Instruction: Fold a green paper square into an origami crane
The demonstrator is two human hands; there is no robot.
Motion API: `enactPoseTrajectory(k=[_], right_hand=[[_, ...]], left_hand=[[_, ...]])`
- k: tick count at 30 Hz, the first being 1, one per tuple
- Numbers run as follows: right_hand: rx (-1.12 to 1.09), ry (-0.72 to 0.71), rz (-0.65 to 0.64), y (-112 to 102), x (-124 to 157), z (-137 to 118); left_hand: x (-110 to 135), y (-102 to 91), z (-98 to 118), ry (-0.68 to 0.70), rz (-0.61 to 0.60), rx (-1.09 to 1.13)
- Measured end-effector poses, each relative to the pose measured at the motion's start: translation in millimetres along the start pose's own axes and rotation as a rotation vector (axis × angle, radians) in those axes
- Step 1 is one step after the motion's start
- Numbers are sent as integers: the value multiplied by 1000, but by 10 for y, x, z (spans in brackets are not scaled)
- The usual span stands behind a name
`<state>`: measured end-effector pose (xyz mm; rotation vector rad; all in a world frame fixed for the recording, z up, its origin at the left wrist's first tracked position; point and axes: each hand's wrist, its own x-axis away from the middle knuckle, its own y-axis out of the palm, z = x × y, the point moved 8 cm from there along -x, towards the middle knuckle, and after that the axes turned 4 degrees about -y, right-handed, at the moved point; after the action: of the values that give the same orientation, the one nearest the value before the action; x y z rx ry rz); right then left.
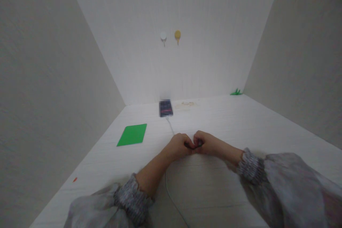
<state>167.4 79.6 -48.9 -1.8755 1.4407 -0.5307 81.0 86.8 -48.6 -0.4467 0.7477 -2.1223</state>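
Note:
My left hand [181,146] and my right hand [206,142] meet over the white table, with fingers curled and tips touching. Both are closed. A dark spot shows in the shadow between the fingers, and whatever they pinch is too small or hidden to name. To the left of my hands a green square sheet [133,134] lies flat on the table. A thin pale cable [171,196] runs beneath my left forearm. Beyond my hands it reaches a dark, blurred-out rectangular device [166,108] near the back wall.
On the back wall hang a white hook [163,36] and a yellow hook [177,35]. A green leafy piece [236,92] lies in the far right corner. At the left edge is a small orange scrap [75,179]. Grey walls [301,57] rise on both sides.

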Motion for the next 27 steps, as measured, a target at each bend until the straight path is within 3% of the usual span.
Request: enactPoseTrajectory(k=[12,20,27], right_hand=[[18,-31,-100,32,-11,-16],[-114,-93,-59,45,-11,40],[-209,-156,-133,-19,59,-85]], left_hand=[[67,-10,28,48,-13,-111],[116,-49,80,109,35,-159],[156,-134,-132,24,101,-2]])
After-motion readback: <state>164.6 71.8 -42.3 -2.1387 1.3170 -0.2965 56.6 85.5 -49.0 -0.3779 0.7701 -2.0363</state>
